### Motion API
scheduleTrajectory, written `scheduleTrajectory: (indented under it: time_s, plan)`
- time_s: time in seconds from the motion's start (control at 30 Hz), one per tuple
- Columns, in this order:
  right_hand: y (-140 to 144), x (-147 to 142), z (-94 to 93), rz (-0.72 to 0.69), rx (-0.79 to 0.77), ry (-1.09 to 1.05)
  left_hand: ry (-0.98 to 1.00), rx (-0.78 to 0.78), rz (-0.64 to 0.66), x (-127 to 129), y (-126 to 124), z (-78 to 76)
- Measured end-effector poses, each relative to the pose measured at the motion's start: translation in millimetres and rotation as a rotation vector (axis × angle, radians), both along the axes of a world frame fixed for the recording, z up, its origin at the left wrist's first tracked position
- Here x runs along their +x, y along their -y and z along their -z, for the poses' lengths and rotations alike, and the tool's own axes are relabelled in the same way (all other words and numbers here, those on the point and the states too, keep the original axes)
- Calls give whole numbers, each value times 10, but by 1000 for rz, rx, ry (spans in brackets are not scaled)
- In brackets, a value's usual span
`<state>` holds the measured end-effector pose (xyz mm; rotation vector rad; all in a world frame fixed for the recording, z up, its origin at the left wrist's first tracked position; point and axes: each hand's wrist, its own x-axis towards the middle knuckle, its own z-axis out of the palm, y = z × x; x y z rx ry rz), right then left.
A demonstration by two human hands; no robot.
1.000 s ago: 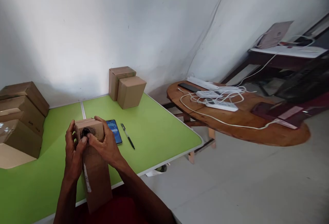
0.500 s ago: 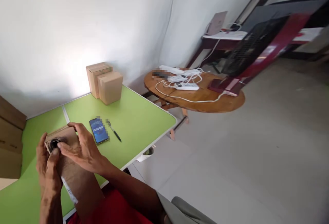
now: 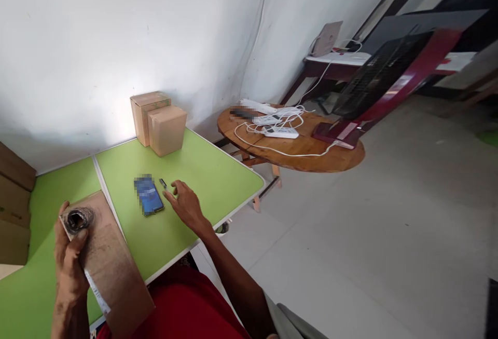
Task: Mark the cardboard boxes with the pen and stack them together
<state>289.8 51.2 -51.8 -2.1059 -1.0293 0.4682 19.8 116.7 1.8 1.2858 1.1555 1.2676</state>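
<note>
Gripping the tall cardboard box is the left hand, fingers wrapped round its left side, thumb pressed near the dark round hole in the top end. Box is tilted toward the camera, lower end over the tabletop's near edge, above the red-clad lap. A white label strip is seen just beside the left hand. Right hand is laid over the pen on the green tabletop, fingers loosely spread, nothing pinched; only the pen's far tip is visible. Smartphone lies flat just left of that hand, apart from it. Two small cardboard boxes are stood touching each other at the far edge by the wall. More cartons are stacked at far left. Round wooden table with power strips and white cables is set well apart to the right.
</note>
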Motion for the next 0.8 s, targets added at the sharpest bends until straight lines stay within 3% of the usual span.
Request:
scheduleTrajectory:
  time_s: [0.07, 0.17, 0.3, 0.4, 0.43, 0.5, 0.6, 0.63, 0.7, 0.8]
  plan:
    - [37, 135, 115, 23, -192, 68, 19, -15, -5, 26, 22, -1]
    - [41, 154, 240, 13, -270, 51, 46, -30, 5, 60, 78, 15]
    - [-3, 128, 291, 8, -264, 8, 42, -9, 34, 38, 136, 46]
    - [-14, 155, 193, 20, -178, -37, 53, -27, 43, -5, 147, 57]
    - [-7, 149, 128, 23, -117, -70, 55, -39, 44, -18, 146, 56]
    - [20, 71, -50, -30, 146, -283, 56, -56, 48, -37, 141, 50]
    - [50, -253, -379, -301, 710, -819, 45, -56, 62, -50, 136, 33]
    - [47, -404, -481, -405, 809, -918, 39, -52, 65, -54, 138, 28]
    - [20, -723, -636, -573, 885, -965, 26, -38, 71, -67, 149, 26]
    - [-40, -1096, -709, -650, 899, -962, 3, -19, 111, -109, 176, 40]
